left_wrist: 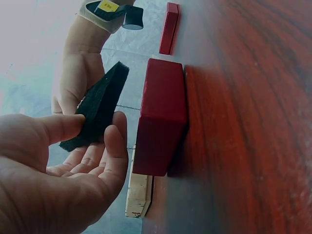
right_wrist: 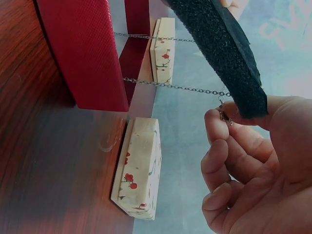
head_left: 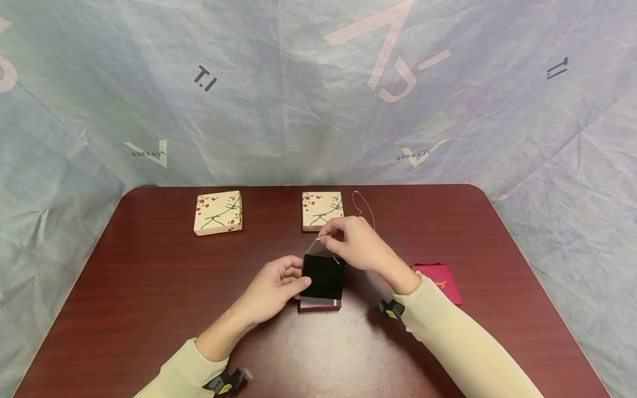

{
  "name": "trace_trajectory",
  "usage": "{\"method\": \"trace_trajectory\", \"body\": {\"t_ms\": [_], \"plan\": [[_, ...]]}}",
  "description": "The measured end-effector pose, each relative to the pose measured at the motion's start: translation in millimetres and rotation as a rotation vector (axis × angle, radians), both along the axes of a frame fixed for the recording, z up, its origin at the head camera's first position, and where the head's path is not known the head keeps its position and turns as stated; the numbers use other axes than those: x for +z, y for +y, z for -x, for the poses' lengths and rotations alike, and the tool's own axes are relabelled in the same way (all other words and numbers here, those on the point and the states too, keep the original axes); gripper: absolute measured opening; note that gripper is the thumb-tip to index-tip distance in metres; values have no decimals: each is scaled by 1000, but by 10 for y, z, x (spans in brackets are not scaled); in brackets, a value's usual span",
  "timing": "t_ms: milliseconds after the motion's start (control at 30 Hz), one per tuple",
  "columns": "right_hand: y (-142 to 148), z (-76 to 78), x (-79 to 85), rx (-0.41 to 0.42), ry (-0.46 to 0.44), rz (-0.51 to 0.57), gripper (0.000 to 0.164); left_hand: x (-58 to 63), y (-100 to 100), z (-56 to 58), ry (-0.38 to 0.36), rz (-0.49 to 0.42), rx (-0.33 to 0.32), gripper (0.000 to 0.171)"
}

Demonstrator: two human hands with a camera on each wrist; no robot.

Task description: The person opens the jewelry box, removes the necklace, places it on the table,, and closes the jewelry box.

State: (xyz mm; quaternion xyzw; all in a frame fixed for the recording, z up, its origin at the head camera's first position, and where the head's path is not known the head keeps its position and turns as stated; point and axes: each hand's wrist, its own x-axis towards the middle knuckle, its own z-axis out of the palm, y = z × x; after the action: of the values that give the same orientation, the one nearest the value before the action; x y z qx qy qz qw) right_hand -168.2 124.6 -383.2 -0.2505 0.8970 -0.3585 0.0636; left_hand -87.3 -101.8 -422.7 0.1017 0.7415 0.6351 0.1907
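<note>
My left hand [head_left: 271,290] pinches a square black foam pad [head_left: 323,278] between thumb and fingers, tilted above an open red box [left_wrist: 161,117]. A thin chain necklace [right_wrist: 180,87] runs from the box interior to the pad. My right hand [head_left: 360,243] is at the pad's far edge. Its thumb and index finger pinch a small metal piece [right_wrist: 225,117] on the chain. In the left wrist view, a bit of chain also shows against the pad's upper face. The pad hides much of the box's inside.
Two cream boxes with a floral print stand at the back, one at left [head_left: 218,213] and one in the middle [head_left: 320,207]. Another fine chain [head_left: 369,210] lies beside the middle one. A flat red lid-like piece with gold lettering [head_left: 443,282] lies at right.
</note>
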Motion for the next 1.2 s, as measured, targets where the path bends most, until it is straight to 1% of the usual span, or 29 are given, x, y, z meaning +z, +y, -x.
{"method": "trace_trajectory", "body": {"t_ms": [200,400,567,700,833,967,1200], "plan": [[32,10,-26,-14,-15,3,5,4,-2,-3,0,-6,1,28],[54,7,-33,-46,-20,3,5,-2,-8,6,0,-7,4,28],[87,6,-38,-63,-22,29,7,-9,-5,15,-4,-2,18,29],[124,0,-33,-77,-5,54,8,-13,-1,15,-13,-6,32,27],[156,-14,-23,-78,32,75,8,-14,0,12,-20,-6,46,27],[183,-27,-22,-76,61,98,7,-20,-3,12,-19,-7,48,27],[230,-44,3,-86,42,134,6,-4,-11,4,-14,-10,58,32]]}}
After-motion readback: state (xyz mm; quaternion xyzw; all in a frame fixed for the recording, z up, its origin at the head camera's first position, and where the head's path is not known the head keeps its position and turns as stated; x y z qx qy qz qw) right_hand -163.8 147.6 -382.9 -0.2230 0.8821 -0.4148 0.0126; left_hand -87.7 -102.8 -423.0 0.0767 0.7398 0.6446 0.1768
